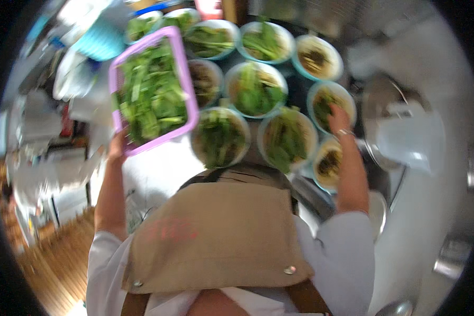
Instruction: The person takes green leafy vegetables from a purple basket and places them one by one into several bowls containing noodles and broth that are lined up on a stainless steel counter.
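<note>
My left hand (pixel 118 145) grips the near left corner of a purple plastic basket (pixel 192 110), which is tilted and heaped with cut leafy greens (pixel 154 91). On the right, my right hand (pixel 339 118) reaches into a light blue-rimmed bowl (pixel 347 98), its fingers closed on dark leafy greens (pixel 322 108). Just nearer to me, partly hidden by my forearm, a bowl (pixel 320 182) holds pale food with a dark topping. Greens lie across the middle bowl (pixel 279 81) and the two front bowls (pixel 243 136) (pixel 264 136).
More bowls stand behind, some with greens; the back right bowl (pixel 333 59) shows a dark topping. Stacked blue bowls (pixel 100 39) rise at the back left. A round metal pot (pixel 379 91) and a translucent plastic container (pixel 409 136) stand to the right.
</note>
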Demonstrator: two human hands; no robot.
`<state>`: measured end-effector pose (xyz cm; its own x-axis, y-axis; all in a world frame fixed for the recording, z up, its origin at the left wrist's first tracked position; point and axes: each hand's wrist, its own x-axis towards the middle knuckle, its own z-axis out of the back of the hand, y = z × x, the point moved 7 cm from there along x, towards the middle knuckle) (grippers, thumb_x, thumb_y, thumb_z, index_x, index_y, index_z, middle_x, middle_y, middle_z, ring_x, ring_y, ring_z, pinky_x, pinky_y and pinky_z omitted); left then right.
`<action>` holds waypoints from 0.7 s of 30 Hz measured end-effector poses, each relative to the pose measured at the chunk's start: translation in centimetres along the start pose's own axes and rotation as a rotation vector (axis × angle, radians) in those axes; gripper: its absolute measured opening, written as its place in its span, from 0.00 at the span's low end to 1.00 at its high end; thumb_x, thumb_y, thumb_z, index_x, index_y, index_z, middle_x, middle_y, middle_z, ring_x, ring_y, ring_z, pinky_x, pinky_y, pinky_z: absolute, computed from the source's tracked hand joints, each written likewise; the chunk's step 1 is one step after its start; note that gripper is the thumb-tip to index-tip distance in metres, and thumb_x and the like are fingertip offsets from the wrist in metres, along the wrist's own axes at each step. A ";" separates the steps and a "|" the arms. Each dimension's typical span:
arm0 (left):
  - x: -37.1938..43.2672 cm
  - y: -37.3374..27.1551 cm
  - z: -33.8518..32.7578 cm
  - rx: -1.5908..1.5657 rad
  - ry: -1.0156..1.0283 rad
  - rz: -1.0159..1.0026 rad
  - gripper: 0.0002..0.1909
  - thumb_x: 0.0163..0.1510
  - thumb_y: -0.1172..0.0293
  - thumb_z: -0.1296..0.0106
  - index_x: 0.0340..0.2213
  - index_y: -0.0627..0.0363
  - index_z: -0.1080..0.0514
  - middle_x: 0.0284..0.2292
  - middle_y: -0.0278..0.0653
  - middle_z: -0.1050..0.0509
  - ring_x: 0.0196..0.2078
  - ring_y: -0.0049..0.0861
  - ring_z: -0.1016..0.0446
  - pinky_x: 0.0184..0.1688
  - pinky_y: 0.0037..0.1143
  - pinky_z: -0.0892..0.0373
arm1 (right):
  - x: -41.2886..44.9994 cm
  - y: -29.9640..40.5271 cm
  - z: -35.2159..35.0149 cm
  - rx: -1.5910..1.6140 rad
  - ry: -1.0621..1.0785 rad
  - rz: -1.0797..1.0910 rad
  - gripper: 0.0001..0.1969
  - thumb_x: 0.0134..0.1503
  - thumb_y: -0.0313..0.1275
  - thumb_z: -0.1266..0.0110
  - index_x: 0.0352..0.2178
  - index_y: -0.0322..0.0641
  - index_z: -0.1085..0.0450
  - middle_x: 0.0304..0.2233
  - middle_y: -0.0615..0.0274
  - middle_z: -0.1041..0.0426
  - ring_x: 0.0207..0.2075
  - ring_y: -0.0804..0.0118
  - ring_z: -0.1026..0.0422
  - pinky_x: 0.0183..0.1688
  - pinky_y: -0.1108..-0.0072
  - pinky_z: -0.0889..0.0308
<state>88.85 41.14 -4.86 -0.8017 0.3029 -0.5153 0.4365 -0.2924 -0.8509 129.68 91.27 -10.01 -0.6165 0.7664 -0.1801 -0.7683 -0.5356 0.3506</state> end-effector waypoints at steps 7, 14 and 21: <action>-0.3 -0.7 -3.2 -0.132 0.202 -0.095 0.17 0.44 0.73 0.59 0.39 0.64 0.40 0.30 0.42 0.31 0.31 0.28 0.32 0.34 0.24 0.34 | -2.2 18.0 8.4 0.527 -0.144 0.346 0.14 0.46 0.23 0.53 0.38 0.37 0.37 0.32 0.58 0.31 0.30 0.71 0.32 0.32 0.82 0.37; 1.0 -0.2 -1.8 -0.088 0.166 -0.082 0.20 0.44 0.75 0.59 0.42 0.62 0.42 0.32 0.43 0.32 0.31 0.28 0.32 0.29 0.24 0.32 | -3.4 43.9 -1.9 -0.013 0.226 0.726 0.24 0.46 0.35 0.52 0.42 0.27 0.44 0.30 0.45 0.33 0.32 0.50 0.32 0.33 0.67 0.37; 2.0 0.2 -1.4 -0.168 0.156 -0.126 0.22 0.41 0.78 0.57 0.42 0.65 0.42 0.31 0.43 0.32 0.33 0.28 0.33 0.37 0.23 0.37 | 0.0 46.6 -8.7 -0.335 0.367 0.270 0.42 0.43 0.48 0.52 0.50 0.26 0.59 0.34 0.40 0.34 0.37 0.53 0.33 0.35 0.70 0.36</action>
<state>87.90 42.92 -6.25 -0.7870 0.4673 -0.4030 0.4094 -0.0932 -0.9076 92.36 63.19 -1.69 -0.7726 0.4450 -0.4528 -0.5505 -0.8249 0.1286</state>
